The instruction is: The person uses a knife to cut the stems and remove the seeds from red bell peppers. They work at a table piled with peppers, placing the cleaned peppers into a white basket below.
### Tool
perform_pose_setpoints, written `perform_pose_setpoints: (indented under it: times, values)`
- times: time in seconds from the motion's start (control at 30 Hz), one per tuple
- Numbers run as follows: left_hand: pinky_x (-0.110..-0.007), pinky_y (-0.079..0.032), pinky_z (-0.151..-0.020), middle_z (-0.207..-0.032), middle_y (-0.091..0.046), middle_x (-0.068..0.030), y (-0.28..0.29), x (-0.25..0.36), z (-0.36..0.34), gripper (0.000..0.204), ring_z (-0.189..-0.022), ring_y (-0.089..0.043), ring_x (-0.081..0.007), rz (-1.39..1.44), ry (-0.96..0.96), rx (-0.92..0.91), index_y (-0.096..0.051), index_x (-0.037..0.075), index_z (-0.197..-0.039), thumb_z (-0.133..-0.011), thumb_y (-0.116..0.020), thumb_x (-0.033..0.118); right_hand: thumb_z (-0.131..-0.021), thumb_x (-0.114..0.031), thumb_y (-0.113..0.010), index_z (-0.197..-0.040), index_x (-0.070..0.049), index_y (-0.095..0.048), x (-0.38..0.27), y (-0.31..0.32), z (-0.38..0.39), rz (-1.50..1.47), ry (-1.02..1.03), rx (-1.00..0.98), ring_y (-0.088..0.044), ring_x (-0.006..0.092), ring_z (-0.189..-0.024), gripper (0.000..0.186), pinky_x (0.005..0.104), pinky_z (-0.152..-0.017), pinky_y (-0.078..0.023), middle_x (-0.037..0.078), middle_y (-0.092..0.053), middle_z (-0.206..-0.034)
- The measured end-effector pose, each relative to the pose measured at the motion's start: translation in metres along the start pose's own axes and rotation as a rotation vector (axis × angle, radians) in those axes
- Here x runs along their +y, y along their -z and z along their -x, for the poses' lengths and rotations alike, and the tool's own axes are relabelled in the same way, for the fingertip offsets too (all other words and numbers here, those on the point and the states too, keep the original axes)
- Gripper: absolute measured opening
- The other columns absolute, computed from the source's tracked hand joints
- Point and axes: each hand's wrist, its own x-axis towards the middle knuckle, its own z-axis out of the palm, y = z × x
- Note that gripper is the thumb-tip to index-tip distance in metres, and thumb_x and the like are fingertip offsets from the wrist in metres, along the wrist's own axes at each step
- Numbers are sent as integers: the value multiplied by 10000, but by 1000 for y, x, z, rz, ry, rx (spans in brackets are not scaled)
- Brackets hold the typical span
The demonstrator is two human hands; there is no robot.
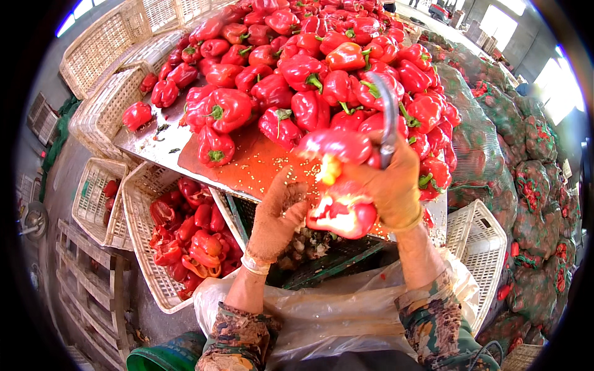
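My right hand [393, 188], in a yellowish work glove, is closed on a curved knife [390, 117] whose blade points up and away. A cut red bell pepper [346, 217] hangs at the same hand's fingers, its pale inside showing; its upper part is smeared by motion. Just left of it, my gloved left hand [275, 216] is open with the fingers apart, and nothing shows in it. Beyond both hands, a large heap of whole red bell peppers [309, 74] covers the table. Seeds are scattered over the orange-red mat [238, 176] at the near side.
Below the table's left edge stands a white plastic crate [145, 253] with cut peppers inside. Another crate [479, 244] is at the right, beside stacked mesh sacks [538, 185] of peppers. Scraps [303, 247] lie under the table edge; a wooden pallet [86, 284] lies left.
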Motion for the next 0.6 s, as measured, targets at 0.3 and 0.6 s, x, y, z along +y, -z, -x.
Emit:
perform_pose_setpoints:
  times: [0.3,0.6]
  values:
    - [-224,-406,-410,-694,-615,4,-9,18,3,279,-463,-523,-65,30,207,171,-635,13,-1075,-902,-738,205,-733,-128,-871,-1052,-13,-646,1,-56,41,136,156,-59,-542,52,-667,407,255,-630,-497,8,-604,-725]
    - [-440,-535,-660,-853,-695,-244,3,-18,-8,205,-785,-678,-423,-701,-462,179,-656,-63,-972,-911,-626,130,-753,-65,-856,-1049,-12,-630,-4,-54,40,210,148,-152,-559,35,-711,376,249,-649,-499,-20,-636,-775]
